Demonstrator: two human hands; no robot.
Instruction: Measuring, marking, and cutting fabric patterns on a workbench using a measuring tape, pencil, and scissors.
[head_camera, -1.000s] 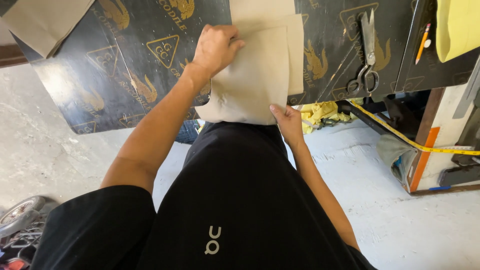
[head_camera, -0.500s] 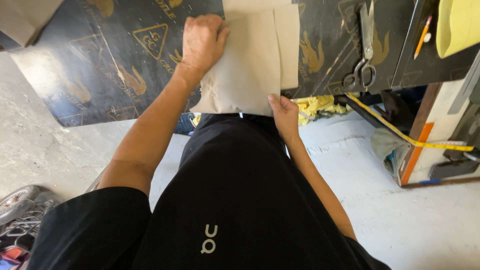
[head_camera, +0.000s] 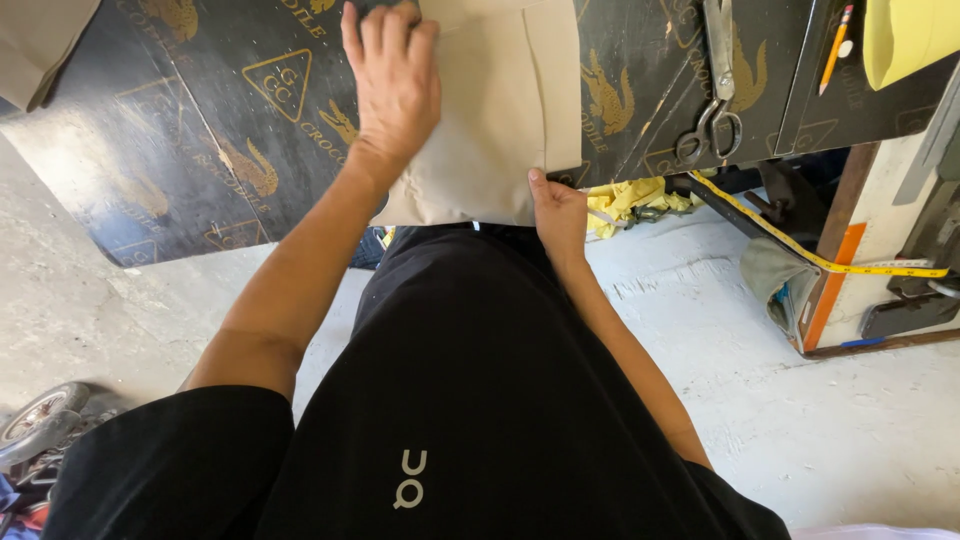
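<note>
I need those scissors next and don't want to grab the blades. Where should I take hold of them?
Grip the scissors by the two finger loops, coming from the near table edge. They lie flat on the dark printed table top, blades pointing away, loops nearest the edge. Probably easiest for the right hand, which is closer; the left hand presses on the beige fabric.

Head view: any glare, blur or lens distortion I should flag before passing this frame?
Head view: sharp overall, no motion blur on the left hand or right hand. Pale glare washes out the left part of the glossy black printed tabletop. Wide-angle bending curves the table edge. The beige fabric piece is evenly lit and runs out of the frame's top.
</note>
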